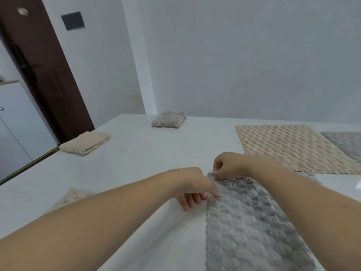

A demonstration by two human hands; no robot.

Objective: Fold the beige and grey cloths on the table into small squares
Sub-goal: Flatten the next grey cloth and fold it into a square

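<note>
Both hands at the far end of a fluffy grey folded cloth [252,222], lower right.
The right hand [227,167] pinches its corner; the left hand [192,187] pinches the left edge (fingers curled) on the white tabletop [136,153].

Both hands [211,178] — fingers pinched

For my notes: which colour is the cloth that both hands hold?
Grey cloth, fluffy and mottled; the head view shows it.

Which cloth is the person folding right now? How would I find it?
Start at the white table and look at its near edge, where both arms reach in. The grey cloth lies there as a long strip, its far end pinched by the left hand and right hand. It is the only cloth being touched.
</note>
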